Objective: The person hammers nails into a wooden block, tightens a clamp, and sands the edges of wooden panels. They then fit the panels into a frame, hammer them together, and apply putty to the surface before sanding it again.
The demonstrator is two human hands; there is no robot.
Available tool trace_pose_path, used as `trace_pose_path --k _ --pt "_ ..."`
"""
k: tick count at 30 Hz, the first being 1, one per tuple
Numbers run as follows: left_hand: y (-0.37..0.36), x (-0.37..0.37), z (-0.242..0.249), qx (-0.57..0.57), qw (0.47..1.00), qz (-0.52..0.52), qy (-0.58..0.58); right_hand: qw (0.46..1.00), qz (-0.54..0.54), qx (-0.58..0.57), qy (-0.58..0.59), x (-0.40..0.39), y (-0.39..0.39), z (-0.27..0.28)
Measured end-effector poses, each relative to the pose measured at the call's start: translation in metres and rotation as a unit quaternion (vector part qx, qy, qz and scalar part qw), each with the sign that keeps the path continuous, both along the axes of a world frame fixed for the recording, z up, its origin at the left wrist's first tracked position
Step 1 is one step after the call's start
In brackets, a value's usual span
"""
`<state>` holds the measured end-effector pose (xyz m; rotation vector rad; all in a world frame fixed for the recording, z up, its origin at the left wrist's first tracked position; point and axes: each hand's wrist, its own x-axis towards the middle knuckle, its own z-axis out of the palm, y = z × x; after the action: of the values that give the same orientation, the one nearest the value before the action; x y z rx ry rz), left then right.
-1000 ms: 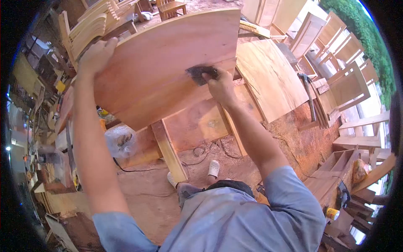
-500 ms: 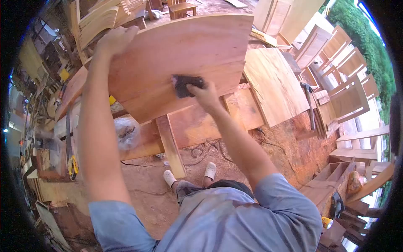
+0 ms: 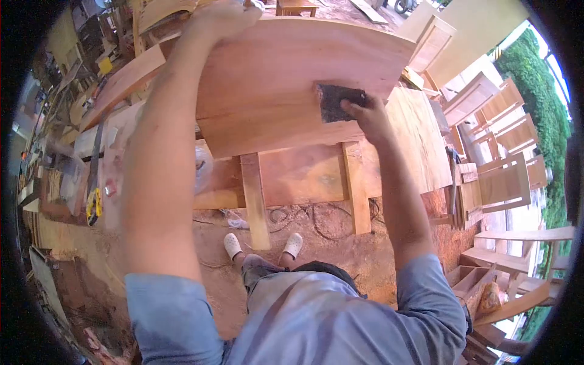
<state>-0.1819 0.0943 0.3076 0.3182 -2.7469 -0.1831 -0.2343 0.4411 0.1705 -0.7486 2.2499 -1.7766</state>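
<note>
A large reddish wooden panel [image 3: 267, 79] is held tilted up in front of me, above the workbench. My left hand [image 3: 228, 19] grips its top edge near the left corner, with the fingers closed over the edge and partly hidden. On the panel's face, right of the middle, lies a dark rectangular sanding pad [image 3: 333, 104]. My right hand [image 3: 369, 117] is closed on the right side of this pad, thumb on top, and holds it against the wood.
A lighter grained board [image 3: 420, 137] lies on the right, with a hammer [image 3: 452, 176] by its edge. Wooden strips [image 3: 255, 204] jut toward me from the bench. A yellow-handled saw [image 3: 93, 205] is at left. Chair frames [image 3: 502, 182] stand at right; cables [image 3: 322, 222] lie on the floor.
The panel and both hands now appear farther right and slightly higher in view. The sanding pad has moved right and up with my right hand, still against the panel. The view has also shifted.
</note>
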Motion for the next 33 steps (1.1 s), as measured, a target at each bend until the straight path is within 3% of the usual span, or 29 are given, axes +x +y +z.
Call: trace_pose_path --k 3,6,8,10,13,15,16,18,21,24,30,33 --pt "0.035 0.022 0.027 -0.002 0.994 0.064 -0.087 0.994 -0.031 -0.098 -0.041 0.009 -0.023 -0.035" --pt "0.046 0.032 0.030 0.000 0.997 0.061 -0.055 0.978 -0.056 -0.194 -0.045 0.026 -0.058 -0.057" --pt "0.053 0.038 0.036 0.012 0.996 0.058 -0.066 0.984 -0.088 -0.143 0.063 0.038 -0.081 -0.066" --pt "0.051 0.039 0.036 0.022 0.996 0.053 -0.074 0.980 -0.096 -0.162 0.062 0.055 -0.099 -0.056" --pt "0.042 0.032 0.030 0.018 0.997 0.024 -0.071 0.986 -0.080 -0.102 0.105 0.079 -0.112 -0.031" --pt "0.043 0.032 0.035 0.035 0.993 -0.023 -0.113 0.974 -0.044 -0.069 0.210 0.081 -0.123 -0.025" --pt "0.044 0.032 0.037 0.032 0.992 -0.024 -0.117 0.975 -0.046 -0.071 0.207 0.082 -0.130 -0.024" --pt "0.049 0.040 0.043 0.021 0.985 -0.040 -0.167 0.959 -0.037 0.045 0.279 0.084 -0.142 -0.022" --pt "0.053 0.059 0.057 0.073 0.975 -0.097 -0.185 0.955 -0.023 0.036 0.292 0.090 -0.153 -0.011" --pt "0.061 0.052 0.051 0.009 0.987 -0.027 -0.161 0.959 -0.036 0.022 0.279 0.096 -0.159 -0.007" --pt "0.071 0.061 0.059 0.023 0.984 0.002 -0.174 0.937 0.009 0.070 0.342 0.124 -0.198 -0.001" --pt "0.068 0.066 0.064 0.015 0.982 -0.043 -0.184 0.934 0.025 0.084 0.345 0.138 -0.204 -0.005"
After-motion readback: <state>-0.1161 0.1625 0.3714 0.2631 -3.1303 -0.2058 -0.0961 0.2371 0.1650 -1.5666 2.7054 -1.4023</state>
